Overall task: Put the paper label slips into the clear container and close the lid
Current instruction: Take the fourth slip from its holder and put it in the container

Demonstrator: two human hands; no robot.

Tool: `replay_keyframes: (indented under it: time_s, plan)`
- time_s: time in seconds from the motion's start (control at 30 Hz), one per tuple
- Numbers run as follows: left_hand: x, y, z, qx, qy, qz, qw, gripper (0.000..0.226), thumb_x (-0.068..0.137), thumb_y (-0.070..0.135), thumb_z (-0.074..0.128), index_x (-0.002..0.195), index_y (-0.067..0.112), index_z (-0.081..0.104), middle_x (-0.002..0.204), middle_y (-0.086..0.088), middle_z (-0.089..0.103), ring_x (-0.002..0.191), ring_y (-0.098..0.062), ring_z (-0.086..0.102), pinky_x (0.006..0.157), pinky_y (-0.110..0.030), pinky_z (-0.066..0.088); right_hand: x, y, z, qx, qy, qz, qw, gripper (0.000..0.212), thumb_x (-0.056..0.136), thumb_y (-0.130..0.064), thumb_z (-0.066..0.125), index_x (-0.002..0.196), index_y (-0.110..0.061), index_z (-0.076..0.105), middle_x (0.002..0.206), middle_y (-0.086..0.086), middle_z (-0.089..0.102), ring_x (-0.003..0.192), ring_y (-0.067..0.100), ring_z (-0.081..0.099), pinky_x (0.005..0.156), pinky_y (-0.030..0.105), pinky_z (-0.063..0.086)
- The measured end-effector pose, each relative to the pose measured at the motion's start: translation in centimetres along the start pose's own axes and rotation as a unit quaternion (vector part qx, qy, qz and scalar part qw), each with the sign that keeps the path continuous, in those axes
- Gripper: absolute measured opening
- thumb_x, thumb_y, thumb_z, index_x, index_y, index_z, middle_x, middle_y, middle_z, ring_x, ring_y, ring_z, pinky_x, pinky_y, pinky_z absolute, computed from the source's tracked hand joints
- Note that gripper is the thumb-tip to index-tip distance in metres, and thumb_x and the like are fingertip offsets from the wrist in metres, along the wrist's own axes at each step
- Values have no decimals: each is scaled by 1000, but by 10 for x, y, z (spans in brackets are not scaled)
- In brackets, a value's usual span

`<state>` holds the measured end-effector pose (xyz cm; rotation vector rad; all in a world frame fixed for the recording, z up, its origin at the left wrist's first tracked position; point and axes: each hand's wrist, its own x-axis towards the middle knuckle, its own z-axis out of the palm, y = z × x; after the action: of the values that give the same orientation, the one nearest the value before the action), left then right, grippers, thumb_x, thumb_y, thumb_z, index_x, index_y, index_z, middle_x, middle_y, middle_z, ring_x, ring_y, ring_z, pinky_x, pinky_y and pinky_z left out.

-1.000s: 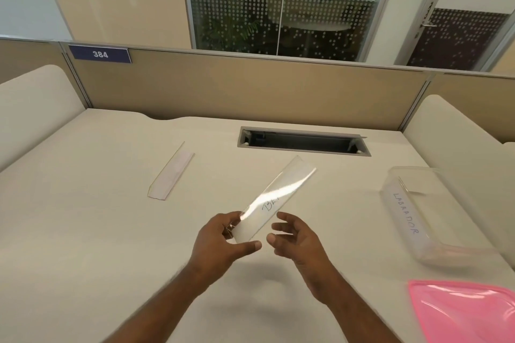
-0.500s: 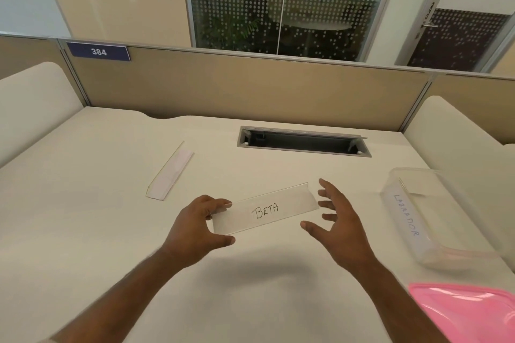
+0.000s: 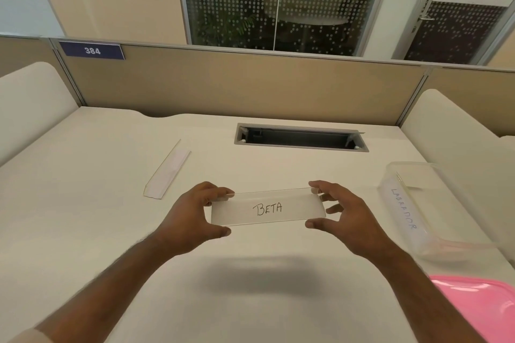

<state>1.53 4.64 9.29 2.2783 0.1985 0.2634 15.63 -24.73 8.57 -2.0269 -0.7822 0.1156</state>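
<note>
A label slip in a clear sleeve, marked BETA (image 3: 267, 209), hangs level above the table between both hands. My left hand (image 3: 192, 214) pinches its left end between thumb and fingers. My right hand (image 3: 338, 213) pinches its right end the same way. A second label slip (image 3: 167, 171) lies flat on the table to the left, its writing hidden. The clear container (image 3: 418, 234) stands open at the right with a slip marked LABRADOR (image 3: 402, 207) leaning against its near wall. The pink lid (image 3: 485, 306) lies at the lower right.
A white desk (image 3: 83, 231) is bounded by beige partitions at the back and rounded white panels on both sides. A dark cable slot (image 3: 301, 140) is sunk into the desk behind the hands. A blue plate reading 384 (image 3: 92, 50) hangs on the partition.
The BETA slip has turned from tilted to level and facing me. My right hand moved from under it to its right end and took hold; the left hand kept its grip.
</note>
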Motion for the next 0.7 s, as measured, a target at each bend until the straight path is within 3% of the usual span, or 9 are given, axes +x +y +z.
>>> replay_keyframes:
  time_s: [0.4,0.63,0.7]
  plan:
    - [-2,14,-7,26,-1,32,999,69,59,23,94,119,35,64,110,16,58,106,13,50,80,1,36,-7,-9,-11,31,16,-14,999,66,65,-35,86,123,-45,56,118,-30,59,107,1,57,81,32,55]
    - [-6,25,-13,33,0,60,998,69,61,39,91,119,50,57,113,19,57,106,4,52,74,-16,47,-10,-16,-21,30,21,-30,999,65,65,-50,77,126,-45,53,122,-27,58,111,4,56,81,29,55]
    - [-5,28,-15,41,0,65,997,68,62,41,90,121,49,57,114,21,56,107,3,52,71,-12,45,-11,-17,-25,25,24,-34,999,65,66,-51,77,126,-45,53,122,-26,58,111,4,56,81,28,55]
